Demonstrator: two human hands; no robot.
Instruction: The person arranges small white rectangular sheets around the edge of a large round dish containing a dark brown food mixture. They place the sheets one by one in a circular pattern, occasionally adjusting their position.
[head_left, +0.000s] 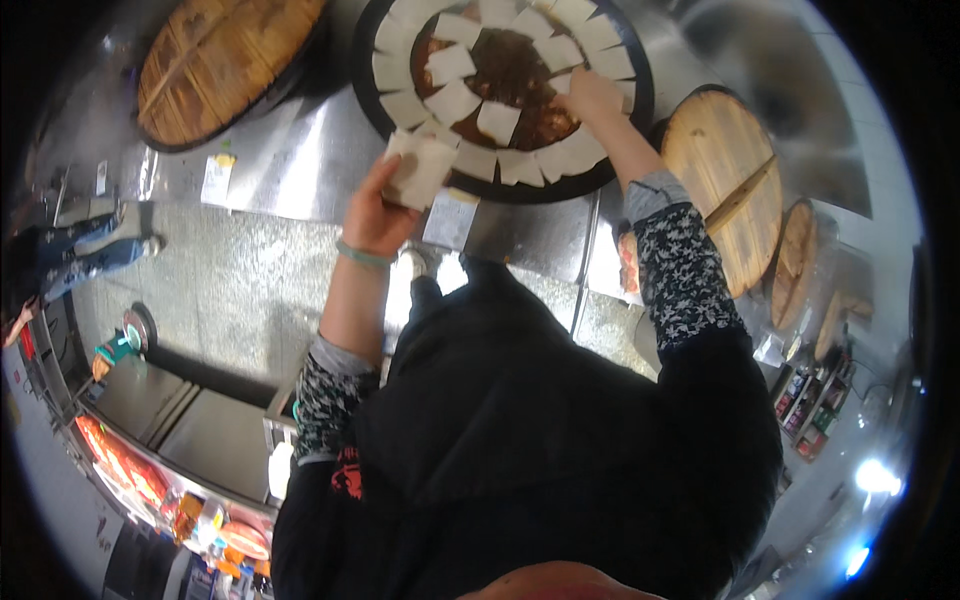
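Note:
My left hand (381, 214) grips a stack of thin, pale square dough sheets (421, 171) near the front rim of a large round black wok (555, 187). Dough squares line the wok's sloping wall in a ring. More squares, such as one dough square (499, 122), lie on a dark reddish-brown stew (514, 71) in the middle. My right hand (591, 99) reaches over the stew's right side, its fingertips at a pale dough square (561, 84). Whether the fingers pinch that square or only touch it is hard to see.
Round wooden lids stand on both sides: a left lid (225, 67), a right lid (724, 187) and a smaller lid (793, 262). A steel counter (300, 165) surrounds the wok, with a paper slip (450, 219) at its edge. Another person's legs (97, 244) show at far left.

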